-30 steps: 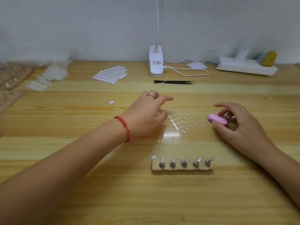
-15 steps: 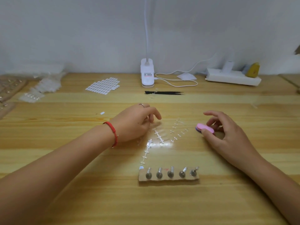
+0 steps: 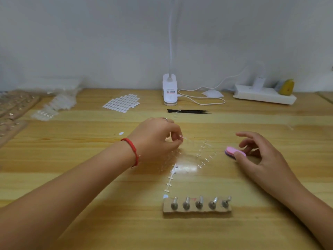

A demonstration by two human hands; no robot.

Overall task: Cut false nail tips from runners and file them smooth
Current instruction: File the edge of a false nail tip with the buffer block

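Pinching runner (image 3: 181,136) w/ L hand (image 3: 156,139); R hand (image 3: 261,159) grips pink file (image 3: 232,150); cardboard (image 3: 196,210) holds 5 pins (image 3: 199,203).

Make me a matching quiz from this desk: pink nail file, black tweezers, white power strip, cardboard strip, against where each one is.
1 nail file
2 tweezers
3 power strip
4 cardboard strip

A back right, by the wall
B front centre, metal pegs stuck in it
C touched by the thumb of the right hand
D just in front of the lamp base

Pairs: 1-C, 2-D, 3-A, 4-B
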